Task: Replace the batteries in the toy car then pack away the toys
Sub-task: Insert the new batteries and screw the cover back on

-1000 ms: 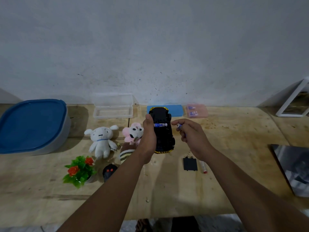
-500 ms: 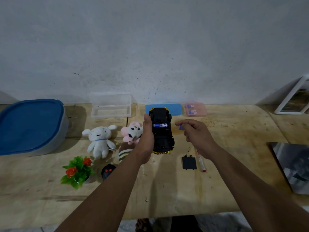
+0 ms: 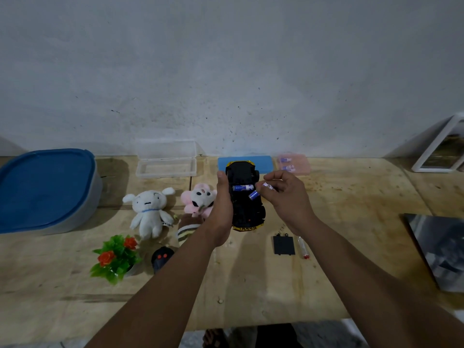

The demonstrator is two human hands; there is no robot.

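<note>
The black and yellow toy car [image 3: 247,209] lies upside down on the table, with my left hand [image 3: 223,204] gripping its left side. One blue battery [image 3: 242,188] sits across its open compartment. My right hand [image 3: 283,197] pinches a second blue and white battery [image 3: 261,190], tilted over the compartment's right edge. The black battery cover [image 3: 283,244] lies on the table to the right, beside a small screwdriver [image 3: 302,247] with a red tip. A pink case [image 3: 293,164] with more batteries sits at the back.
A white plush [image 3: 148,212], a pink plush [image 3: 199,200], a striped toy [image 3: 187,231], a fake plant [image 3: 116,257] and a black remote [image 3: 162,258] lie at left. A blue-lidded tub [image 3: 45,192], an open transparent box [image 3: 165,164] and a blue pad [image 3: 263,163] stand behind.
My right hand has moved left and brought its battery down to the car's compartment. My left hand keeps its hold on the car.
</note>
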